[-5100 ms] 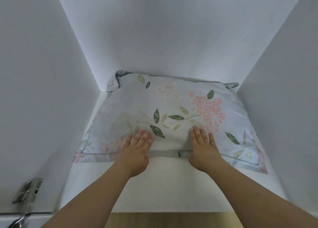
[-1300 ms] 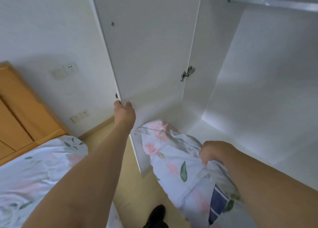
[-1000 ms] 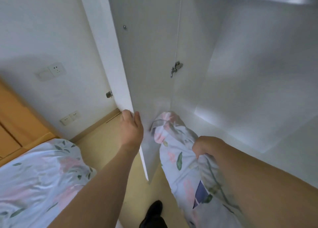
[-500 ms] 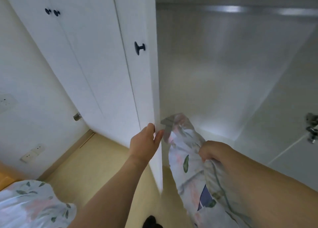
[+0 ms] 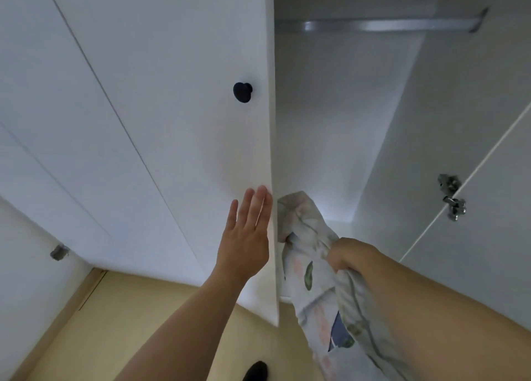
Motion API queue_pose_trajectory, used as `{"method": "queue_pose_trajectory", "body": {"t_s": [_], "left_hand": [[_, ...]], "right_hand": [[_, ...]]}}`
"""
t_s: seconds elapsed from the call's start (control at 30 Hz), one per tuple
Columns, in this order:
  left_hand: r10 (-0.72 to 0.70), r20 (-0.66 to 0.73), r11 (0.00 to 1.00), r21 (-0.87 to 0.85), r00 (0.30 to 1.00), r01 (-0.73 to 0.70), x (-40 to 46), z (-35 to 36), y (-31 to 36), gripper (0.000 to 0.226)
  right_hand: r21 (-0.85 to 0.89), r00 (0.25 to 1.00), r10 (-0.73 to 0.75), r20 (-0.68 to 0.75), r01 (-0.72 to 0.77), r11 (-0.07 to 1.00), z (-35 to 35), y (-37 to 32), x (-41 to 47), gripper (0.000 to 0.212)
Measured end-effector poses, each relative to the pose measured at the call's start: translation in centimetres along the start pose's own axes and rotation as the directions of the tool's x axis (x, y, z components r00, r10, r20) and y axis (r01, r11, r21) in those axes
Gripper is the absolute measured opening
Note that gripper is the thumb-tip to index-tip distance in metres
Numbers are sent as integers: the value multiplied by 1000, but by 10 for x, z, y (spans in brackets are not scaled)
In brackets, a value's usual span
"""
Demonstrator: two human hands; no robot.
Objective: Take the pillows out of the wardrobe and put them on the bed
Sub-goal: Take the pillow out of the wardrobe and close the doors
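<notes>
No readable text, no labels, no brands, no numbers, no signs anywhere

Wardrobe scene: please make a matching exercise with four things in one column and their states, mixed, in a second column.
Things:
1. left hand
2. right hand
3. knob
4. rail

States:
A. black, on the door
B. grips the flowered pillow
C. grey, bare, high inside the wardrobe
D. fingers straight, at the door edge

Pairs: 1-D, 2-B, 3-A, 4-C
</notes>
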State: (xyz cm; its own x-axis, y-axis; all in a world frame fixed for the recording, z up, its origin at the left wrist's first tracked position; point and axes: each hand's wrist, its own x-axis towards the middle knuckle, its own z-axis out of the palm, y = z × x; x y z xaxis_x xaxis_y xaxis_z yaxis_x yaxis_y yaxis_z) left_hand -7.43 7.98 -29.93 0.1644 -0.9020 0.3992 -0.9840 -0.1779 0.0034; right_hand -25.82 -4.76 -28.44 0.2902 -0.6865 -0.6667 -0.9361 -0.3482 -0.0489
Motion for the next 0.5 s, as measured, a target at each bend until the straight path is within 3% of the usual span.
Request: {"method": "queue_pose_trajectory", "body": {"t_s": [0.23, 0.5], "left_hand": [[41, 55, 999, 31, 998, -42, 39, 17, -12, 85], [123, 15, 991, 51, 992, -124, 73, 35, -24, 98]], "right_hand": [[40, 998, 63, 10, -63, 997, -16, 4, 16, 50], [53, 996, 73, 47, -75, 996, -24, 0, 30, 47]]}}
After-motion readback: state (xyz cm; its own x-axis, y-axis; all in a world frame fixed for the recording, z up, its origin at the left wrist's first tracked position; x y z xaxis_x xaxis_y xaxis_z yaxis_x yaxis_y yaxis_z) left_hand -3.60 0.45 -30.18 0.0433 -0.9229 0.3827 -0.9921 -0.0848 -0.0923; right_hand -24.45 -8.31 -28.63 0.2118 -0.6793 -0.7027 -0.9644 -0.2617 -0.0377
